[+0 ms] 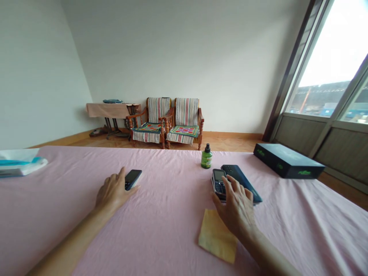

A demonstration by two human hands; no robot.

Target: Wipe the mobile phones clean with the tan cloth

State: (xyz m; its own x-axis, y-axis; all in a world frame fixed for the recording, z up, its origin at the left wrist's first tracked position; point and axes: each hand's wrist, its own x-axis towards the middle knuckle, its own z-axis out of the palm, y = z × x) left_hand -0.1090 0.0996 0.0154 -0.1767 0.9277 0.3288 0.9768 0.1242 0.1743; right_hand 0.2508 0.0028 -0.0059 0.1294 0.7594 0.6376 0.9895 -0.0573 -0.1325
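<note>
On the left of the pink cloth, my left hand (113, 193) is closed around the lower part of a dark keypad phone (133, 177), fingers along its far side and thumb at its near edge. The phone lies at or just above the cloth. My right hand (237, 207) is over a second keypad phone (219, 183), silver-edged, with its thumb by the left edge and its index finger by the right edge. Beside and partly under that hand lies a dark blue smartphone (240, 177). A folded yellow cloth (217, 235) lies just below the right hand.
A green spray bottle (206, 157) stands behind the phones. At the right is a black box (287, 161); at the far left, a white and blue pack (21, 163). Beyond the pink-covered surface (161, 230) are two wooden chairs (184, 119) and a cloth-covered table (110, 110).
</note>
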